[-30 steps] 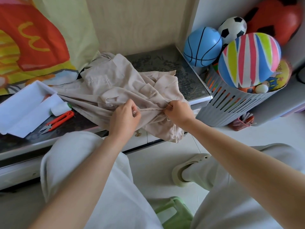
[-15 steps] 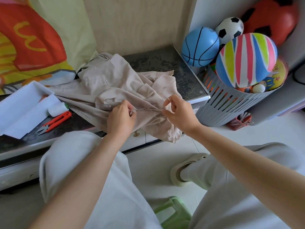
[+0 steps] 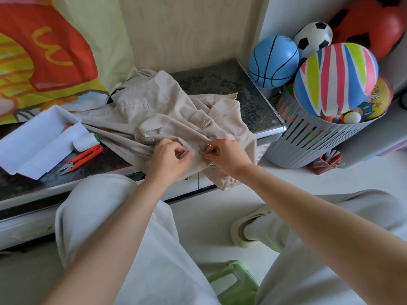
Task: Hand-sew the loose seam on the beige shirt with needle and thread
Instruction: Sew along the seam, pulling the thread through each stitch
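The beige shirt [image 3: 167,113] lies crumpled on a dark low table [image 3: 222,84], one part hanging over the front edge. My left hand [image 3: 168,160] pinches a fold of the shirt at the seam near the table's front edge. My right hand [image 3: 226,154] is just to its right, pinching a thin needle [image 3: 208,149] against the fabric. A white spool of thread [image 3: 84,142] and orange thread snips [image 3: 83,157] lie on the table to the left.
A white open box [image 3: 37,139] sits at the table's left. A grey slotted basket [image 3: 308,137] full of balls stands to the right on the floor. A colourful cushion [image 3: 44,51] leans behind. My knees and a green stool [image 3: 233,282] are below.
My right hand has come back to the seam with the needle, closer to my left hand. The left hand has kept its pinch on the fabric.
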A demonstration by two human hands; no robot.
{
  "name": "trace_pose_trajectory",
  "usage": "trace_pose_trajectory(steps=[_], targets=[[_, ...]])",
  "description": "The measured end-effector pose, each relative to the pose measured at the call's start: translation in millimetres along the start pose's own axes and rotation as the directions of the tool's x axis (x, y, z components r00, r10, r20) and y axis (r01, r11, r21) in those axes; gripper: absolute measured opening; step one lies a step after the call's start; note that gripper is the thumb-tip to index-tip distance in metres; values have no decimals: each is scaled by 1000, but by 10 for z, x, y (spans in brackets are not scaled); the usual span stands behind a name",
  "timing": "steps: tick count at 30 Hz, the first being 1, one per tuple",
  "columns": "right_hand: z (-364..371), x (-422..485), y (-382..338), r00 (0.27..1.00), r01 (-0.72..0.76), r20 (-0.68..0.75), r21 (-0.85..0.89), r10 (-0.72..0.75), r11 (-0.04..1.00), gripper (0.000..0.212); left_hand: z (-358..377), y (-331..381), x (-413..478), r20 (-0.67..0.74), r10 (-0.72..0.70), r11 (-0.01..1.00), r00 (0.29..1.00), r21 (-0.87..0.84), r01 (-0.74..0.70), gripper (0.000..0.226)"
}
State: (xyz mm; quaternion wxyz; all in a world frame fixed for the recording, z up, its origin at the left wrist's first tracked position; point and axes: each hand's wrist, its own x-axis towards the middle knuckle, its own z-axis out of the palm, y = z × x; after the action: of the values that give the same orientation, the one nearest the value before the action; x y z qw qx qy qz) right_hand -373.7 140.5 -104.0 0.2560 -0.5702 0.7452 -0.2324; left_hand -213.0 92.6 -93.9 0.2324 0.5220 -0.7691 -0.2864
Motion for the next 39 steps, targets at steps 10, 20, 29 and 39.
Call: trace_pose_trajectory(steps=[10, 20, 29, 39], targets=[[-65, -105, -9, 999, -48, -12, 32, 48, 998, 11, -24, -34, 32, -11, -45, 997, 999, -55, 45, 10], [-53, -79, -177, 996, 61, -72, 73, -56, 995, 9, -35, 55, 46, 29, -52, 949, 998, -310, 58, 31], [-67, -121, -281, 993, 94, -80, 61, -89, 994, 10, -83, 117, 18, 48, -75, 903, 996, -420, 89, 26], [-98, -157, -289, 989, 129, -81, 51, -124, 990, 13, -99, 112, 12, 24, -86, 891, 996, -445, 87, 29]])
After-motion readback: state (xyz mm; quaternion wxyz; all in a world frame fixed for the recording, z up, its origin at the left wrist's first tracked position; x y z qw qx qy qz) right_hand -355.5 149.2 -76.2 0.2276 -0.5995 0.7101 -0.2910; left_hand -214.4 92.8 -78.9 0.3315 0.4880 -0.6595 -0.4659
